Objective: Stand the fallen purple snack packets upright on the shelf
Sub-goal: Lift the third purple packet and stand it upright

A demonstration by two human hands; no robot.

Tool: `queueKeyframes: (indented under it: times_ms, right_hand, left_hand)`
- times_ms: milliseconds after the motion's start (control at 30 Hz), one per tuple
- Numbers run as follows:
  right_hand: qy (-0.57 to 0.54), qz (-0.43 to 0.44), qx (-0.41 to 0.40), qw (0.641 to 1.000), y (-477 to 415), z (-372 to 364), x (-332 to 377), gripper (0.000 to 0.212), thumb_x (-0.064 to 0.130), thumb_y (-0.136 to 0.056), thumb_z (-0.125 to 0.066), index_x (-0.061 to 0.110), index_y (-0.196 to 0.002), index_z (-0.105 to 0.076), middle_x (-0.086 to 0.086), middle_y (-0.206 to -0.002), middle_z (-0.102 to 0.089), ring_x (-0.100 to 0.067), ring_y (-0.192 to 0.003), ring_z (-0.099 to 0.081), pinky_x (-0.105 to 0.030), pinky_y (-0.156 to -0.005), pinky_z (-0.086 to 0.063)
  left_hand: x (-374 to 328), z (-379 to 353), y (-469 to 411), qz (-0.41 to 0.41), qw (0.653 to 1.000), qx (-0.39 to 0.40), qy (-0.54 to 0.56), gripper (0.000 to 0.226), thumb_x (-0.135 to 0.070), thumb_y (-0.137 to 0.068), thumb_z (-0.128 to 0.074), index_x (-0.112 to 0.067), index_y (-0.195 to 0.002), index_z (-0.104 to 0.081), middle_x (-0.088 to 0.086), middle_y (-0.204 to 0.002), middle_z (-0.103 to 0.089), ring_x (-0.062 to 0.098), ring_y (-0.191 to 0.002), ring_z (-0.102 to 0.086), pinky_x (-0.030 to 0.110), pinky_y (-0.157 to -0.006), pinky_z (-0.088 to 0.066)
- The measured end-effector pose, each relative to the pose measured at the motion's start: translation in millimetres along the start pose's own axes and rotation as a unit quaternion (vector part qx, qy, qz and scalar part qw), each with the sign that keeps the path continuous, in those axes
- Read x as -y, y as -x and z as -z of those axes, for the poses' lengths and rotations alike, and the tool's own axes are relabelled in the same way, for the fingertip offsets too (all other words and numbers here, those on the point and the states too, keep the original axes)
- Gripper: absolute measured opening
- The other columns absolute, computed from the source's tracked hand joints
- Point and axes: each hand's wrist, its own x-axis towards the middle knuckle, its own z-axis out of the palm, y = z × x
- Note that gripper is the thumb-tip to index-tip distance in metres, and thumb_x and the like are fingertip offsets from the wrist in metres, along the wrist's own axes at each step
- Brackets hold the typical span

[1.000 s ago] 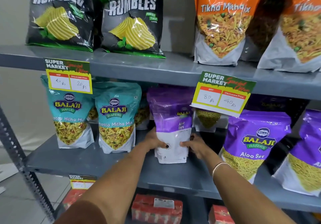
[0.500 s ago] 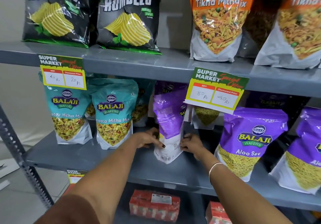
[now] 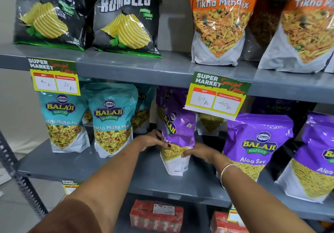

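Item in hand: purple packet (image 3: 178, 135), middle shelf (image 3: 108, 167), turned edge-on, base touching the shelf; left hand (image 3: 151, 139) and right hand (image 3: 197, 153) both closed around its lower sides; advice, as judgement: square the face forward, settle the base flat, release gently; count: purple packets in front row three, teal front two, black two, orange two

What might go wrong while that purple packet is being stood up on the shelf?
The purple packet sits turned sideways between the left hand and right hand, so it may tip over once released. Its top is close under the price tag, which it might knock. It could also lean onto the teal packet beside it.
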Motion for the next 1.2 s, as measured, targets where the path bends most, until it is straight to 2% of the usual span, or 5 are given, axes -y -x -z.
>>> queueKeyframes:
  times_ms: [100,267,400,600,1200]
  right_hand:
    - [0.024,-0.032,-0.046,0.998,-8.2,16.1,-1.1,0.031,-0.006,-0.079,-0.058,0.014,-0.103,-0.056,-0.001,-0.093,-0.061,-0.018,-0.093,-0.053,-0.022,-0.076,-0.044]
    - [0.002,-0.023,-0.232,0.973,-29.9,22.8,-16.8,0.018,0.002,-0.08,-0.057,0.018,-0.075,-0.049,-0.007,-0.088,-0.056,-0.025,-0.09,-0.053,-0.051,-0.091,-0.052]
    - [-0.03,-0.001,-0.157,0.987,-22.5,17.5,-14.6,0.037,-0.002,-0.067,-0.056,0.015,-0.1,-0.051,0.016,-0.053,-0.06,-0.003,-0.058,-0.057,-0.015,-0.054,-0.054]
    - [-0.107,0.047,0.006,0.993,-4.7,10.9,-5.5,0.053,-0.017,-0.072,-0.066,0.021,-0.106,-0.053,-0.007,-0.111,-0.064,-0.019,-0.101,-0.063,-0.02,-0.082,-0.055]
    - [-0.088,0.08,-0.127,0.985,20.5,-21.0,-14.4,0.056,-0.008,-0.067,-0.075,0.023,-0.099,-0.04,0.0,-0.108,-0.057,-0.016,-0.101,-0.056,-0.026,-0.086,-0.049]
  left_hand:
    - [-1.4,-0.6,-0.5,-0.023,0.999,-0.011,-0.022,0.097,-0.01,-0.056,-0.084,-0.002,-0.136,-0.029,0.01,-0.12,-0.057,0.023,-0.115,-0.052,0.032,-0.102,-0.044]
    - [1.8,-14.5,0.7,-0.05,0.997,-0.042,-0.032,0.089,-0.013,-0.054,-0.085,-0.007,-0.132,-0.044,0.02,-0.125,-0.06,0.033,-0.117,-0.057,0.034,-0.1,-0.047]
    - [1.9,-12.4,-3.5,-0.067,0.996,-0.038,-0.049,0.104,-0.027,-0.043,-0.087,-0.01,-0.135,-0.041,0.014,-0.137,-0.053,0.028,-0.126,-0.051,0.041,-0.108,-0.042]
    - [-8.7,-14.7,4.7,-0.094,0.995,0.041,0.01,0.089,0.001,-0.063,-0.081,-0.012,-0.138,-0.034,0.013,-0.139,-0.052,0.019,-0.116,-0.052,0.033,-0.103,-0.044]
    - [7.9,-25.3,20.5,-0.094,0.994,0.033,0.035,0.08,0.004,-0.07,-0.075,-0.012,-0.138,-0.036,0.012,-0.137,-0.054,0.02,-0.118,-0.052,0.031,-0.101,-0.043]
